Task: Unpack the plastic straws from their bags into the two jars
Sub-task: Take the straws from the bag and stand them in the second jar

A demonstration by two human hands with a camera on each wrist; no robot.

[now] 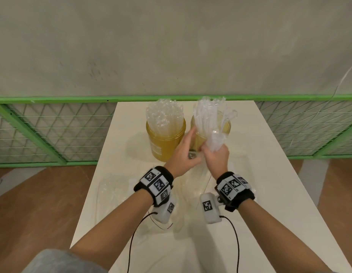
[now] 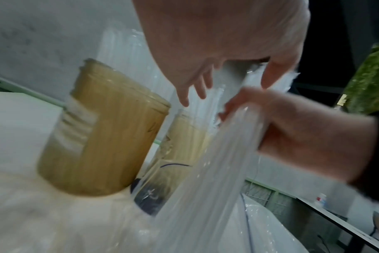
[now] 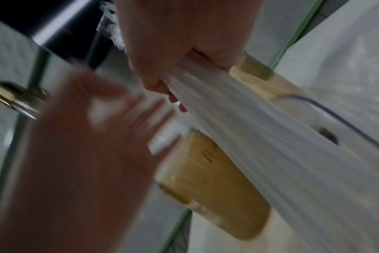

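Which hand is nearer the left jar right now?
Left. The left hand reaches between the jars, beside the left jar; the right hand grips a straw bundle further right.

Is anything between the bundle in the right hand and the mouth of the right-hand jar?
Yes. The right jar already holds a leaning fan of straws filling much of its mouth. The left hand, fingers open, is beside that jar's left rim. The right hand grips the bundle in front of the jar.

Two jars [image 1: 165,134] side by side at the table's [image 1: 269,194] far end, straws [image 1: 163,115] in both.
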